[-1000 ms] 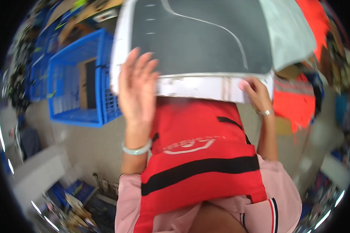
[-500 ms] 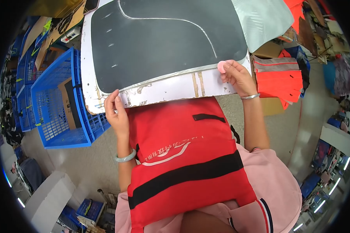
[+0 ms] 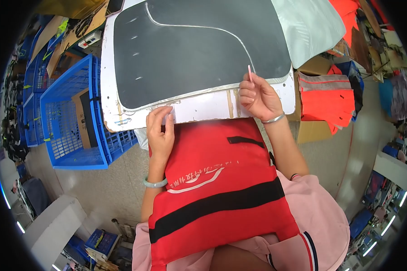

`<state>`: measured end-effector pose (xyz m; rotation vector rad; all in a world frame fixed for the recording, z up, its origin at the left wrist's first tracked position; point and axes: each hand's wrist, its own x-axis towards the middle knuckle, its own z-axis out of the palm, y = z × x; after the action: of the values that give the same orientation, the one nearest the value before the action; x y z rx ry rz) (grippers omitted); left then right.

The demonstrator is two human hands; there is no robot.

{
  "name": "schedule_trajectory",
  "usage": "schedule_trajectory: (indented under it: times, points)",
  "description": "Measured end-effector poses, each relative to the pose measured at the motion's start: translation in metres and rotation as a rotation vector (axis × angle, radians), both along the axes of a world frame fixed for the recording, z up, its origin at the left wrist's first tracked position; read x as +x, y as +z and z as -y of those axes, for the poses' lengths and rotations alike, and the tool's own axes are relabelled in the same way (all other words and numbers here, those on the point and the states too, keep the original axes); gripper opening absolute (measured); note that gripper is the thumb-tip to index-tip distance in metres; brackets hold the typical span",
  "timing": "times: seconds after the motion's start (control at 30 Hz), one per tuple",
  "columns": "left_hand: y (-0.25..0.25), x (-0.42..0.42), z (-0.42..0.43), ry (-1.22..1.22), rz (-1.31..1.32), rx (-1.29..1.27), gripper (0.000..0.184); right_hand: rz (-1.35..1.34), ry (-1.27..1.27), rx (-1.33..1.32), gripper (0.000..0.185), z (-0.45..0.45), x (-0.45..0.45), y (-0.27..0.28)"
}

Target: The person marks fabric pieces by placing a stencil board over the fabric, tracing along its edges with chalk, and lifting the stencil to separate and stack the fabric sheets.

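A dark grey panel (image 3: pixel 190 54) with rounded corners lies on a worn white board (image 3: pixel 208 107). A curved white line runs across it, with several short white marks at its left. My right hand (image 3: pixel 262 100) pinches a thin pink piece of tailor's chalk (image 3: pixel 250 73), seen edge-on near the lower end of the curved line. At the board's front edge, left of centre, is my left hand (image 3: pixel 160 132). Its fingers are loosely bent and apart from the thumb, and nothing shows between them.
Blue plastic crates (image 3: pixel 72 153) stand left of the board, one with cardboard inside. To the right lie bright orange fabric pieces (image 3: pixel 325 103) with grey bands. A pale translucent sheet (image 3: pixel 309 29) overlaps the far right corner. My red apron (image 3: pixel 217 171) is close to the front edge.
My right hand has moved left and turned, so the chalk shows its thin edge instead of its round face. My left hand has shifted right along the board's front edge.
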<state>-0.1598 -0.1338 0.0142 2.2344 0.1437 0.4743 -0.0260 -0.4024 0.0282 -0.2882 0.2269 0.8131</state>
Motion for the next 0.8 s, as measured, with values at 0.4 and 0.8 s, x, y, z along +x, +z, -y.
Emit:
schedule_trajectory:
  times: [0.4,0.8]
  points:
    - [0.037,0.011,0.019,-0.169,-0.079,-0.569,0.057,0.281,0.455,-0.27,0.017,-0.089,-0.023,0.011]
    - [0.063,-0.003,-0.07,0.198,0.114,-1.024,0.041,0.546,0.7,-0.476,0.023,-0.189,-0.029,0.015]
